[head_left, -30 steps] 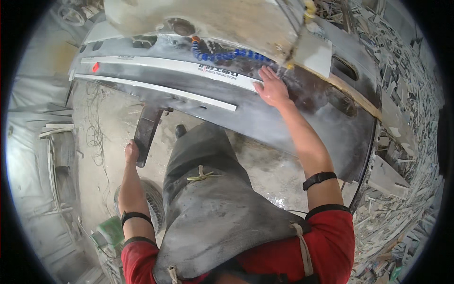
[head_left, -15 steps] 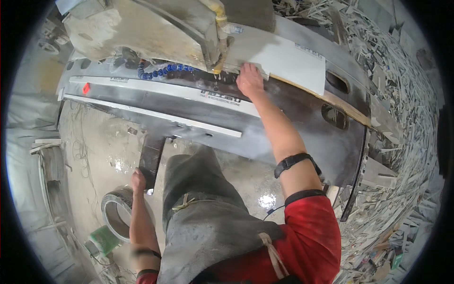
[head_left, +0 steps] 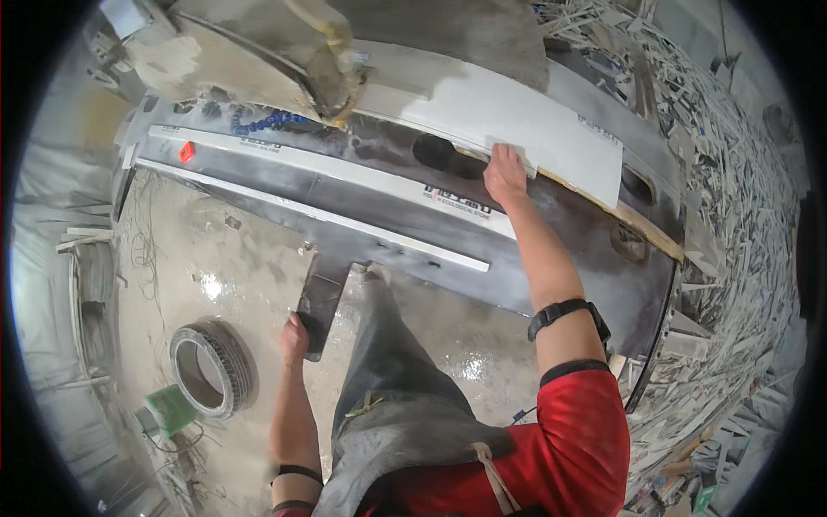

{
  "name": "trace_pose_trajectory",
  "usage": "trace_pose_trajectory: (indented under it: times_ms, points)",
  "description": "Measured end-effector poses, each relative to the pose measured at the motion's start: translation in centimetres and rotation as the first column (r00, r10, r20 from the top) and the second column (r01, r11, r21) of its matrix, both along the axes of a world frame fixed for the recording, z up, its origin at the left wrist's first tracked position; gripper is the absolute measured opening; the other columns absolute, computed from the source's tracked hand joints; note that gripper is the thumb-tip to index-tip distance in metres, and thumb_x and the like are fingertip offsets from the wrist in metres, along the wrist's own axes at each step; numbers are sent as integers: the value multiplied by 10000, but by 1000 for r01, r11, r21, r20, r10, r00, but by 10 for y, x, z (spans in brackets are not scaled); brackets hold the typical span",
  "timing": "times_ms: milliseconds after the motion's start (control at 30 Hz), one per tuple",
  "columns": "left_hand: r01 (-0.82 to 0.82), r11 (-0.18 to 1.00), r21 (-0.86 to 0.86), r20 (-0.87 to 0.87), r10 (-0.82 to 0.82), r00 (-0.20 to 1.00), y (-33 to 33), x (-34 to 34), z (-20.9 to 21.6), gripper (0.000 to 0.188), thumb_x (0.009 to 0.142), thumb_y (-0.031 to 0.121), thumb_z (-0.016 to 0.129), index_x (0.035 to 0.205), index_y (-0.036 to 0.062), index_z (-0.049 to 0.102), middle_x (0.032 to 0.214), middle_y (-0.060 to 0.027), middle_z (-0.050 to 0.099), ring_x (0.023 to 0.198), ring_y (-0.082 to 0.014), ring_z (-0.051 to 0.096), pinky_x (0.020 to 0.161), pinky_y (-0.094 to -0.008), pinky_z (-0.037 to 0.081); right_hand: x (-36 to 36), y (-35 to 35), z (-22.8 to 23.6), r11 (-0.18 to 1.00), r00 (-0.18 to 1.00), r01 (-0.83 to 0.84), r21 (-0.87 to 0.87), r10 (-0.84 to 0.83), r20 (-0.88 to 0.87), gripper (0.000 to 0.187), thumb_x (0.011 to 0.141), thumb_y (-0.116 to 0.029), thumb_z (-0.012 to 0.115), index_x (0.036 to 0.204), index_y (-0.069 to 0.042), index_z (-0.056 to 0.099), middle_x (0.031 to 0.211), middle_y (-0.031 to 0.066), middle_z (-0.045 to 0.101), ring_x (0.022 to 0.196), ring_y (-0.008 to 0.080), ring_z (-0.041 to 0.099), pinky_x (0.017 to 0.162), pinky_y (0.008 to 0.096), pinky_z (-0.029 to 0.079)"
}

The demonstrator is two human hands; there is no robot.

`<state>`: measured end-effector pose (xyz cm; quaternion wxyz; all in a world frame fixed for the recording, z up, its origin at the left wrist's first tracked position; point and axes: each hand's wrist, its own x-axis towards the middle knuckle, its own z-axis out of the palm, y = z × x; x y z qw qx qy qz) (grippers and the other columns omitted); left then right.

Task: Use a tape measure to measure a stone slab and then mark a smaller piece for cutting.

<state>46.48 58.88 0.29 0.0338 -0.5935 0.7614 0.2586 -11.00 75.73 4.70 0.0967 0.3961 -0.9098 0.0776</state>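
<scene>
My right hand (head_left: pixel 506 174) bends its fingers over the near edge of a white slab (head_left: pixel 525 108), next to the end of a narrow strip along that edge. The slab rests on a wooden board (head_left: pixel 594 198) on the dark machine bed (head_left: pixel 482 233). To the left of this hand stands the saw head (head_left: pixel 250 73), with a yellow pipe and nozzle (head_left: pixel 338 112) on it; any blade is hidden. Lower down, my left hand (head_left: pixel 295 339) is closed round the edge of a dark flat panel (head_left: pixel 324 297) that sticks out from the bed toward me.
White strips (head_left: pixel 327 172) lie along the bed, with a small red object (head_left: pixel 187 152) on one. A blue segmented hose (head_left: pixel 267 122) runs beside the saw head. On the wet floor are a tire (head_left: pixel 233 370) and a green container (head_left: pixel 172 409). Broken offcuts (head_left: pixel 732 224) pile up at right.
The saw head has shifted left over the bed, away from my right hand. My right hand stays at the slab's edge and my left hand keeps the panel. The view has shifted a little.
</scene>
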Motion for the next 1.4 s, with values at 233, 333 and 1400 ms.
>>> trace_pose_trajectory:
  times_ms: [233,333,1400]
  points:
    - [168,980,110,84,-177,981,91,-17,19,555,1022,424,286,1067,-21,615,1079,-322,620,1068,-505,562,900,-551,448,-17,94,-2,998,999,33,61,-34,8,452,837,-117,586,1257,33,517,1222,142,494,1207,320,465,1045,403,414]
    - [295,905,-306,-133,-347,928,91,-85,57,263,939,215,543,1119,35,607,1046,-198,616,1018,-389,578,885,-490,458,-24,140,6,989,998,60,135,-60,0,542,858,-138,576,1358,38,463,1267,143,479,1252,319,441,1068,399,403]
    - [717,166,-677,199,-897,395,99,-512,39,455,821,110,577,1250,-23,508,1219,-149,514,1214,-326,482,1053,-382,425,-38,330,-20,972,970,222,-81,-212,115,660,791,-52,637,1417,-20,430,1477,168,402,1340,356,407,1136,477,324]
